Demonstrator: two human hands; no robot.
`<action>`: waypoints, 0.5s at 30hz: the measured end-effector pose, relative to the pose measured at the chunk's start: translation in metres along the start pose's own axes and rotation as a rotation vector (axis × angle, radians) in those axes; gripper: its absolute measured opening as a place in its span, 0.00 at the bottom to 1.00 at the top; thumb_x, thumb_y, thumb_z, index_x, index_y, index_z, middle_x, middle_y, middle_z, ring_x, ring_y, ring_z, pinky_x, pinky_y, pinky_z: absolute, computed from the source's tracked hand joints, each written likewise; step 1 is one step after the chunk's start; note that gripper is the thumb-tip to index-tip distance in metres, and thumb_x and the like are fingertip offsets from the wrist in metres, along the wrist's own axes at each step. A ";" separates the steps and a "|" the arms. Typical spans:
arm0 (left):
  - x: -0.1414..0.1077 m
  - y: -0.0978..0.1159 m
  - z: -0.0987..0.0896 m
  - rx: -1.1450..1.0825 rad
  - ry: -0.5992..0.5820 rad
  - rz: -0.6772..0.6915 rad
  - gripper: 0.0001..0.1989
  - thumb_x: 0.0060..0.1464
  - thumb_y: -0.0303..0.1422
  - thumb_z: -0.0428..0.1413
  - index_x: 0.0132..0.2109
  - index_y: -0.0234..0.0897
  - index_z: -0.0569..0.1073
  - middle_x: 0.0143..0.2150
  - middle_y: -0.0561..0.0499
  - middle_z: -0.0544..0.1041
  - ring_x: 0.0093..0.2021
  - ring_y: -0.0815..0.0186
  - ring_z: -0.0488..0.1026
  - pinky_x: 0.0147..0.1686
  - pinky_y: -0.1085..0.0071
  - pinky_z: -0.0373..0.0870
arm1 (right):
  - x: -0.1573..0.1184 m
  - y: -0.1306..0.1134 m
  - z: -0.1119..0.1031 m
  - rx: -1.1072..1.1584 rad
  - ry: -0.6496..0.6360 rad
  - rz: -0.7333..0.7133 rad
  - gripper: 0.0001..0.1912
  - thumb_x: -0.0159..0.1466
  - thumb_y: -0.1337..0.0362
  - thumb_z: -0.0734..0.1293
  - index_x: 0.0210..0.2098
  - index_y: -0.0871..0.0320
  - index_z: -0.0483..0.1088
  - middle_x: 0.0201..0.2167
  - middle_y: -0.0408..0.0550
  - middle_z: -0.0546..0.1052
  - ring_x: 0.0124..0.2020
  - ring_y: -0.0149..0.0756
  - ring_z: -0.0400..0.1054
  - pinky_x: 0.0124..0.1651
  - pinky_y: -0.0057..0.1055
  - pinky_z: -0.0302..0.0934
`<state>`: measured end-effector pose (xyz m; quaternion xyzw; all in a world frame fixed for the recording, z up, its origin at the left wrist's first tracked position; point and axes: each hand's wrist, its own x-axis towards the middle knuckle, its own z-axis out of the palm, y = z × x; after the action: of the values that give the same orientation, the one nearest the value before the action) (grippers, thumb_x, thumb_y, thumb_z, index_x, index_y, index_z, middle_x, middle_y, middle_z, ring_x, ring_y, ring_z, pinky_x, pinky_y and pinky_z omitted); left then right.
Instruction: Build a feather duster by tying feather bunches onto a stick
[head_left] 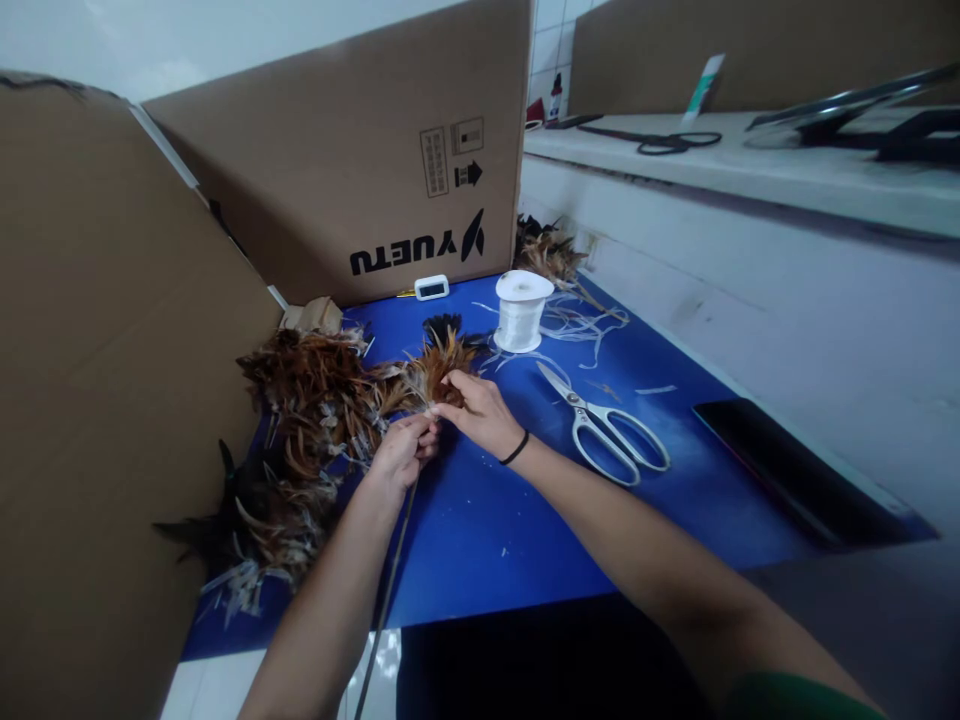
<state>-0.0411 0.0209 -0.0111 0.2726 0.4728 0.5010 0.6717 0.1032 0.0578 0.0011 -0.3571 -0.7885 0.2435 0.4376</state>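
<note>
My left hand [405, 452] is closed around the upper end of a thin stick [391, 570], which slants down past the table's front edge. Brown and black feathers [444, 358] fan out from the top of that stick. Bent over their base, my right hand [486, 418] pinches there with thumb and fingers, close beside the left fingertips. What lies between those fingertips is too small to make out. Left of my hands is a heap of loose brown feathers [304, 385]. A spool of clear plastic ribbon [520, 318] stands behind my right hand, and scissors [600, 420] lie to its right.
Cardboard panels [300, 160] wall off the back and left of the blue table [495, 530]. A small white device [431, 288] and ribbon strips [581, 322] lie toward the back. A dark flat object [795, 470] rests at right, below a shelf [720, 170] with black scissors [664, 140].
</note>
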 end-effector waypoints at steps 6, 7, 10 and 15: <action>-0.006 0.012 0.000 -0.111 -0.011 -0.020 0.09 0.46 0.24 0.58 0.25 0.30 0.64 0.19 0.57 0.62 0.14 0.83 0.48 0.12 0.84 0.41 | 0.004 0.003 -0.004 0.137 0.119 0.232 0.16 0.55 0.56 0.66 0.40 0.56 0.63 0.28 0.42 0.72 0.28 0.32 0.66 0.34 0.28 0.59; -0.007 0.014 -0.001 -0.143 -0.011 -0.027 0.09 0.47 0.23 0.57 0.26 0.31 0.63 0.20 0.56 0.62 0.15 0.83 0.49 0.12 0.84 0.41 | 0.006 0.004 -0.007 0.133 0.162 0.273 0.14 0.55 0.58 0.66 0.38 0.56 0.63 0.27 0.42 0.72 0.28 0.31 0.66 0.34 0.29 0.59; -0.009 0.019 -0.005 -0.232 -0.011 -0.028 0.08 0.49 0.22 0.55 0.27 0.31 0.62 0.21 0.55 0.63 0.15 0.83 0.50 0.12 0.85 0.42 | 0.010 0.006 -0.017 0.024 0.171 0.312 0.08 0.52 0.67 0.65 0.33 0.57 0.64 0.27 0.41 0.72 0.28 0.31 0.66 0.36 0.30 0.59; -0.012 0.026 -0.008 -0.291 0.009 -0.030 0.07 0.52 0.19 0.51 0.29 0.31 0.62 0.22 0.56 0.62 0.14 0.83 0.51 0.11 0.85 0.44 | 0.006 0.005 -0.016 -0.009 -0.091 0.369 0.13 0.48 0.68 0.67 0.34 0.57 0.63 0.31 0.43 0.74 0.31 0.33 0.67 0.35 0.30 0.58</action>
<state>-0.0597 0.0178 0.0122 0.1629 0.4022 0.5554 0.7094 0.1168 0.0672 0.0087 -0.4860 -0.7297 0.3321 0.3478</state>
